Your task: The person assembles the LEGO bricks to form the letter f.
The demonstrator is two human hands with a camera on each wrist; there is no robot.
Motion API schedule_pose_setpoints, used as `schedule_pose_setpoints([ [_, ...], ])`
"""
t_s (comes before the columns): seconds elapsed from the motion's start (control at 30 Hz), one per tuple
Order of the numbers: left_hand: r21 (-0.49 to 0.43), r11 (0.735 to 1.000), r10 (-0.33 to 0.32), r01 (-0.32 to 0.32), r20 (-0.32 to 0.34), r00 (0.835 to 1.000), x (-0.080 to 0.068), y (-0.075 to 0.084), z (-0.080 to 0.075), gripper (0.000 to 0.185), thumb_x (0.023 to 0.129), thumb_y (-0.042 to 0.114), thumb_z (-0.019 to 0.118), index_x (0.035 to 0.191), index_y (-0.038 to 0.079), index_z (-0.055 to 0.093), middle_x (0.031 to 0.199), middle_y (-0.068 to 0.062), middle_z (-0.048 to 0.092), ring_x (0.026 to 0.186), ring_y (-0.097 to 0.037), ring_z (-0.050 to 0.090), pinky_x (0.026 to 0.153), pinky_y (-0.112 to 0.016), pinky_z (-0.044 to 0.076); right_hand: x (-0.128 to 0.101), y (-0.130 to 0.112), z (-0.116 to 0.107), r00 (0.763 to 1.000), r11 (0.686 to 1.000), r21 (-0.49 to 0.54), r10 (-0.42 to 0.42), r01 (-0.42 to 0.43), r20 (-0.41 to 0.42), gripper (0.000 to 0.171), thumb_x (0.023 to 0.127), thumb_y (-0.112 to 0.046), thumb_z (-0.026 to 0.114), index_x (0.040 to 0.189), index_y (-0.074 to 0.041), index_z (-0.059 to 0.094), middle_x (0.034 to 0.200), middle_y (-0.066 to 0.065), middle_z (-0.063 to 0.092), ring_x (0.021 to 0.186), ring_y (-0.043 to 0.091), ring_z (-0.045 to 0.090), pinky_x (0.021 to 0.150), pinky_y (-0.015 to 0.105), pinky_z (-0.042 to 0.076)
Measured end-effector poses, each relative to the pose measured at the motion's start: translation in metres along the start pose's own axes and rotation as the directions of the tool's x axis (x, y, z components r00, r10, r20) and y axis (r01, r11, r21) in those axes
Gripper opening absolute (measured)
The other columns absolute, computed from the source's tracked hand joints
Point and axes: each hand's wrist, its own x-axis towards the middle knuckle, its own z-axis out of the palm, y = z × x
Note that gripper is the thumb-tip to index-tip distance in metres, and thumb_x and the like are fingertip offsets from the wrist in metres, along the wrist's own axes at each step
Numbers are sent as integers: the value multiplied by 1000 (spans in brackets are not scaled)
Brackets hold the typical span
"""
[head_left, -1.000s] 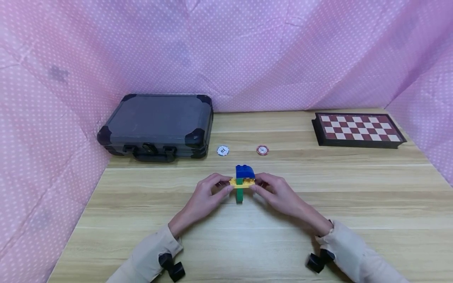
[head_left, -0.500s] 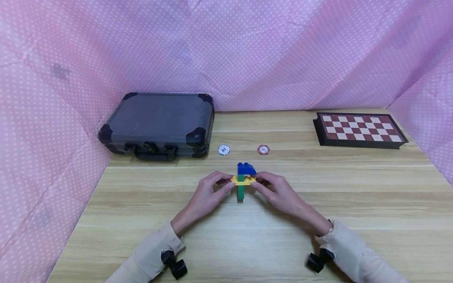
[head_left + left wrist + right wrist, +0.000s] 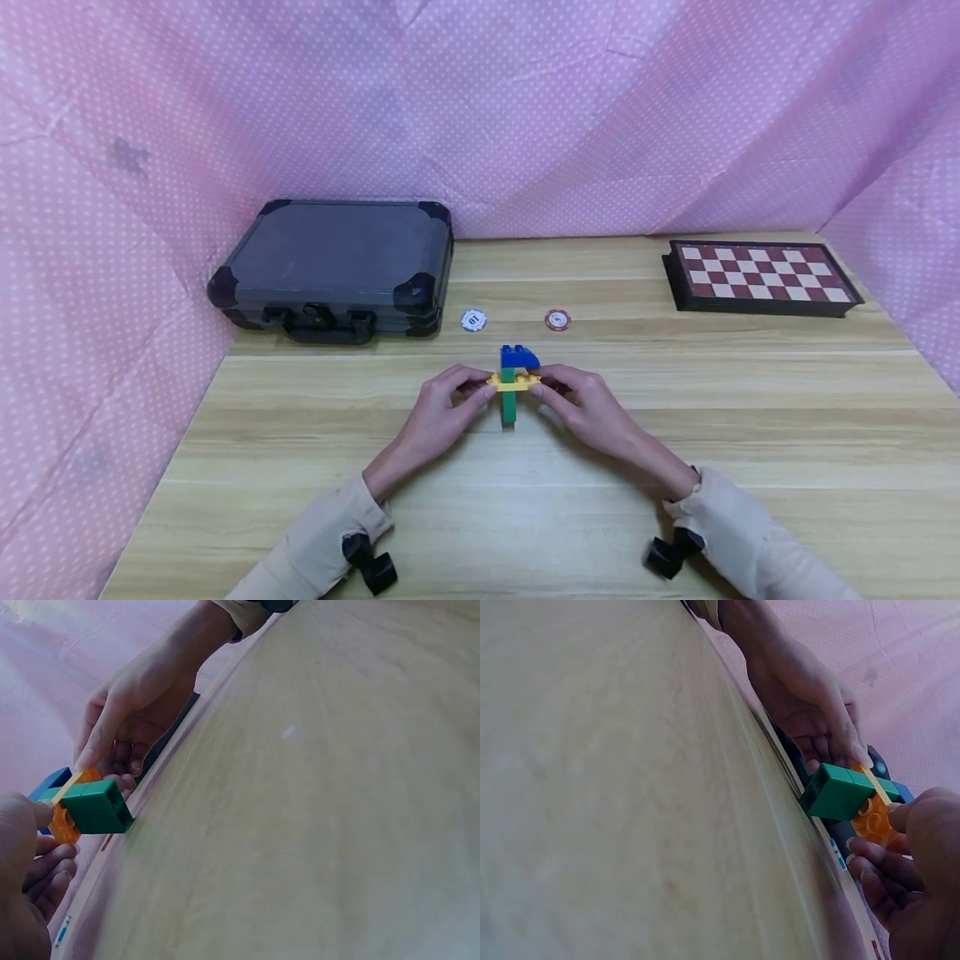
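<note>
Beyond both hands – 2 chips, case, chessboard.

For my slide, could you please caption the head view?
Both hands, left hand and right hand, pinch a yellow plate joining blue brick and green brick above a wooden table.

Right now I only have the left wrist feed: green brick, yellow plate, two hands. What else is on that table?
Observer: A dark case lies flat at the far left, handle toward the person.
Operator: Anything near the bricks?
Observer: Two chips sit just beyond them: a white chip and a red chip.
Operator: Far right?
Observer: A closed checkerboard box by the pink curtain.
Operator: Is the build off the table?
Observer: The right wrist view shows the green brick clear of the wood, with the left hand and right hand pinching the yellow plate.
</note>
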Motion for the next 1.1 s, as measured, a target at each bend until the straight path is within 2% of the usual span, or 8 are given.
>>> schedule_pose_setpoints([
  [0.13, -11, 1000, -4, 4, -3, 1000, 1, 0, 1, 22, 100, 18, 71, 118, 6, 73, 105, 1, 70, 92, -12, 64, 84, -33, 55, 1, 0, 1, 1000, 1000, -19, 1, -1, -10, 24, 103, -10, 65, 124, -1, 70, 118, 10, 73, 100, 19, 70, 86, 36, 57],
  [0.33, -23, 998, -52, 52, 0, 999, 3, 1, 2, 19, 100, 18, 71, 116, 7, 74, 102, 2, 69, 89, -13, 62, 80, -32, 54, 1, 0, 2, 1000, 1000, -11, 10, -10, -13, 23, 104, -10, 64, 124, -2, 71, 122, 10, 73, 109, 22, 69, 91, 41, 56],
  [0.53, -11, 996, -87, 87, 3, 996, 5, 1, 4, 20, 102, 21, 69, 117, 8, 74, 104, 2, 69, 88, -15, 59, 79, -32, 51, 1, 2, 4, 999, 999, -19, 34, -34, -24, 23, 104, -12, 64, 123, -1, 72, 119, 10, 73, 107, 21, 69, 92, 44, 56],
  [1.1, 34, 995, -90, 91, -29, 996, 9, 1, 7, 14, 104, 17, 66, 110, 7, 74, 99, 0, 68, 84, -16, 57, 76, -33, 49, 8, 2, 7, 997, 995, -70, 72, -74, -36, 21, 103, -10, 65, 119, 1, 73, 115, 11, 74, 102, 21, 68, 89, 45, 55],
])
